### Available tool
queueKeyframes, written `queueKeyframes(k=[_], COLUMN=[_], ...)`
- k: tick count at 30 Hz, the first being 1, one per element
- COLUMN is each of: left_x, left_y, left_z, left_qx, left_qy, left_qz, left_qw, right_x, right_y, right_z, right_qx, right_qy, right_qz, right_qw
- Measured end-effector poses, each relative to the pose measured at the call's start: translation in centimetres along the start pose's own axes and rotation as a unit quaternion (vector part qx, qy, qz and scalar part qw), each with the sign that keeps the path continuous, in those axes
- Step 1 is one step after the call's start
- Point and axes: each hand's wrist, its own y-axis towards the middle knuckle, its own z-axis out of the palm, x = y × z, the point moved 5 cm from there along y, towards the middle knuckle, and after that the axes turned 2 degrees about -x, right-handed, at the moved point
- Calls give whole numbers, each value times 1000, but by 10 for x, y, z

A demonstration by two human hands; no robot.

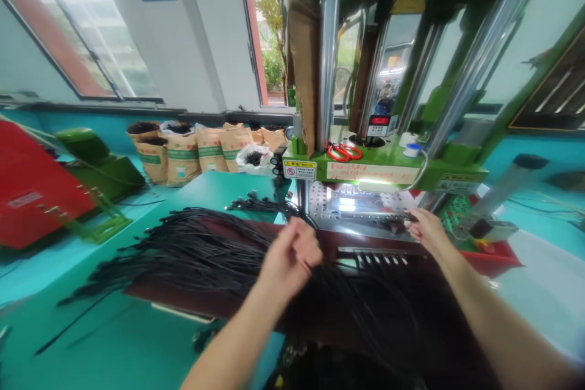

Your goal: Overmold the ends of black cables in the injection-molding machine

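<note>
My left hand [295, 253] is raised over the black cables [196, 250], its fingers curled closed. Motion blur hides what it holds, if anything. A black cable loops just behind its knuckles. To the right, my right hand [427, 228] pinches the end of a long narrow metal bar [370, 216] with small holes, lying across the metal plate of the green press [388, 164]. Below the bar, a slotted metal holder [375, 257] sits at the edge of the dark red board, where more black cables run toward me.
Red-handled scissors [345, 152] and a white-and-blue spool [412, 150] lie on the press ledge. A red tray [496, 259] stands at right. Several paper sacks [183, 155] line the wall. The green table [114, 341] extends left, facing a red machine [36, 189].
</note>
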Motion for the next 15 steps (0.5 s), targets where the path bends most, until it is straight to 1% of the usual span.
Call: queueKeyframes(k=[1,2,3,4,5,6,7,8,9,10,12,13,14,15], left_x=[-37,-71,-101,-125,-143,-155,-160,-159,-155,-148,-134,-129,-126,-125], left_y=[9,18,28,37,47,55,64,73,81,88,98,100,102,102], left_z=[-3,-10,-20,-34,-52,-71,-90,-108,-124,-139,-160,-167,-172,-174], left_qx=[-19,-47,-86,-139,-210,-291,-369,-403,-428,-444,-455,-457,-455,-451], left_qy=[7,31,64,105,155,217,277,300,321,337,369,389,411,431], left_qz=[85,161,235,299,343,366,360,348,329,304,249,218,187,157], left_qw=[996,985,966,938,903,857,811,791,778,773,772,770,768,765], right_x=[-2,-3,-4,-4,-4,-4,-2,-1,1,3,4,2,-1,-4], right_y=[-4,-8,-12,-14,-17,-18,-20,-20,-19,-18,-14,-12,-9,-7], right_z=[-5,-10,-15,-19,-22,-24,-27,-28,-29,-30,-29,-28,-26,-24], right_qx=[12,24,37,51,71,96,121,145,166,181,188,189,190,190], right_qy=[-11,-22,-31,-37,-43,-54,-79,-125,-198,-285,-441,-490,-520,-536], right_qz=[7,14,22,33,43,50,50,40,13,-26,-101,-127,-145,-155], right_qw=[1000,999,999,998,996,993,988,981,966,941,872,841,820,808])
